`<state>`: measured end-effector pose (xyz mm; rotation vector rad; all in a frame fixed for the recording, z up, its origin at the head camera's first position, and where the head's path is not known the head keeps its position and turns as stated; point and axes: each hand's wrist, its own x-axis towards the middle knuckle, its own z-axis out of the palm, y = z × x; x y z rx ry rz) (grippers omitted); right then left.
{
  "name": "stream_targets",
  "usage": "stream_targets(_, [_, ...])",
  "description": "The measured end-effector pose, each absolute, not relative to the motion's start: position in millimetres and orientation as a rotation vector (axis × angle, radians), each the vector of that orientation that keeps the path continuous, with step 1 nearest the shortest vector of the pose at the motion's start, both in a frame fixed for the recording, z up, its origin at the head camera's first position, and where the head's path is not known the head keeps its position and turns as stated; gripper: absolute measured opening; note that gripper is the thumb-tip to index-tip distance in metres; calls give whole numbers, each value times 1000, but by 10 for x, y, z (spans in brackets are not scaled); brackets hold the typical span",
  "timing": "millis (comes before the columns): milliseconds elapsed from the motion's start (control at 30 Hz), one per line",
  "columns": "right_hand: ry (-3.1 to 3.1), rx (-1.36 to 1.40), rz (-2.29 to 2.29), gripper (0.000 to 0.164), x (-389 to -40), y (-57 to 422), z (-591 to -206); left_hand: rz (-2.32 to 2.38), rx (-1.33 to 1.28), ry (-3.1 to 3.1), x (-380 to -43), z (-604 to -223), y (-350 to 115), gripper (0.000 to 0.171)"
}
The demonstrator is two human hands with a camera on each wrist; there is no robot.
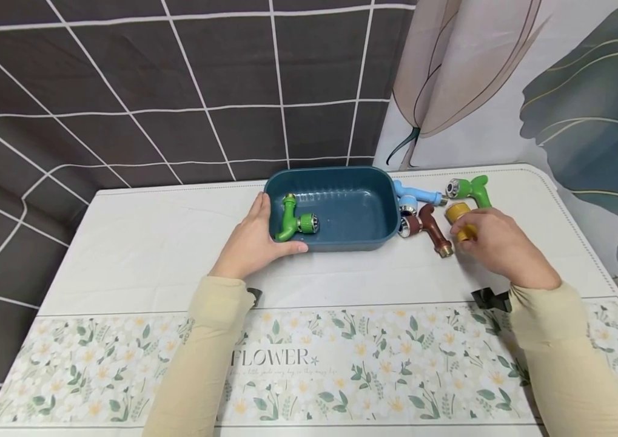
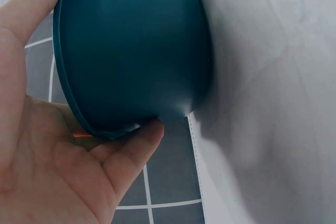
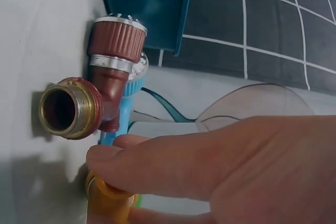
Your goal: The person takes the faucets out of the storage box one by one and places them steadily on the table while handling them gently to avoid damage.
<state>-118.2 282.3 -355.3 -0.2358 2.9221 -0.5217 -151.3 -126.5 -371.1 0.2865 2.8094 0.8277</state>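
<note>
My left hand (image 1: 251,243) holds the left end of a dark teal plastic basin (image 1: 349,247), thumb along its front wall and fingers at the left side. Inside the basin, at its left, lies a green tap (image 1: 288,220) with a ribbed collar. To the right of the basin, my right hand (image 1: 500,246) pinches a yellow tap (image 1: 457,212) between thumb and fingers, hiding part of it. A brown tap (image 3: 113,85) with a brass threaded end lies beside that hand, against the basin's right end in the head view.
Behind the brown tap is a light blue tap (image 1: 420,194). Another green tap (image 1: 478,189) lies beyond the right hand, near the table's back right corner. The white table cover (image 1: 150,255) has a floral band along its front. Dark tiled cloth (image 1: 167,79) hangs behind.
</note>
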Motion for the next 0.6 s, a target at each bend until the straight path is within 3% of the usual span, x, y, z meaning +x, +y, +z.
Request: stream_targets(600, [2947, -160, -563, 16, -1182, 2770, -3625, 821, 291, 2823, -1522, -3708, -1262, 132])
